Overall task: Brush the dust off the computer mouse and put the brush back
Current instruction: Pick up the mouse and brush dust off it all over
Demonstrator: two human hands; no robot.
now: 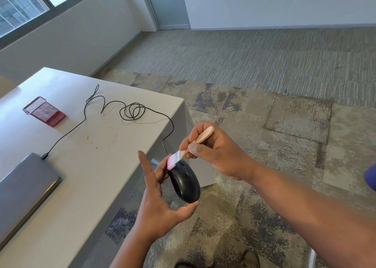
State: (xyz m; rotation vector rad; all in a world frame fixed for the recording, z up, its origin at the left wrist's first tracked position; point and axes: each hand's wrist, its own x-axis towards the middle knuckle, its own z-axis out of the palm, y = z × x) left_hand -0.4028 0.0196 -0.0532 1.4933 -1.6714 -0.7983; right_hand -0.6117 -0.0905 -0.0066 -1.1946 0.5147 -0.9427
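Note:
A glossy black computer mouse (184, 183) is held in the air just off the table's right edge by my left hand (160, 198), thumb at its rear end and fingers behind its front. My right hand (213, 152) grips the wooden handle of a small brush (189, 146). The brush's pink-tipped bristles rest on the front end of the mouse. The mouse's black cable (130, 111) runs up over the table edge and lies in loops across the tabletop.
The white table (97, 166) fills the left side. A closed grey laptop (24, 190) lies at its near left, with the cable plugged into it. A red mesh holder (43, 111) sits at the far left. Patterned carpet (264, 125) covers the floor to the right.

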